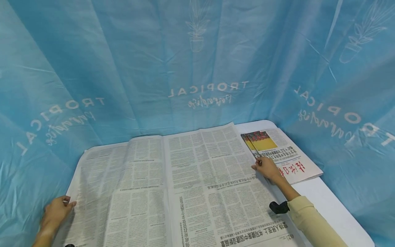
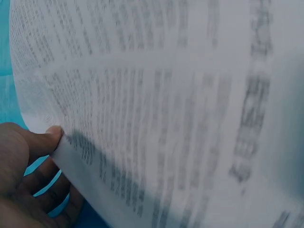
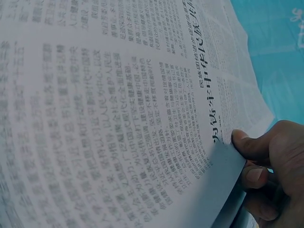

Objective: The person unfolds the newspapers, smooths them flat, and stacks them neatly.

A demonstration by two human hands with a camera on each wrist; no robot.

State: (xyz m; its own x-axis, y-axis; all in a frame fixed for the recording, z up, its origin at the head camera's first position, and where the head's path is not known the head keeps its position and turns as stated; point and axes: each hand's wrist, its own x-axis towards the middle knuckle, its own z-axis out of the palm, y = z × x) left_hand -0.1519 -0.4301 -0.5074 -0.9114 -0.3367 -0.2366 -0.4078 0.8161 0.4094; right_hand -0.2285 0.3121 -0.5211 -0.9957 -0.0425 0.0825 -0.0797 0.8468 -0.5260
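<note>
Pinching opposite edges of the newspaper point(image 1: 188, 171) with left hand point(image 1: 56, 213) at eight o'clock and right hand point(image 1: 267, 168) at four. Probably held so to keep it spread.

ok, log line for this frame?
left grip: pinches open newspaper, left edge | right grip: pinches its right edge | newspaper stack: on table, right

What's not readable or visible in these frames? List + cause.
- Open newspaper, near edge: cut off by the bottom of the head view.
- Its fine print: too small in the head view, blurred in the left wrist view.
- Left hand: cut off by the left edge, left wrist view; the fingertip opposite the thumb is behind the sheet.
- Folded newspapers: partly covered by the right hand, head view.
</note>
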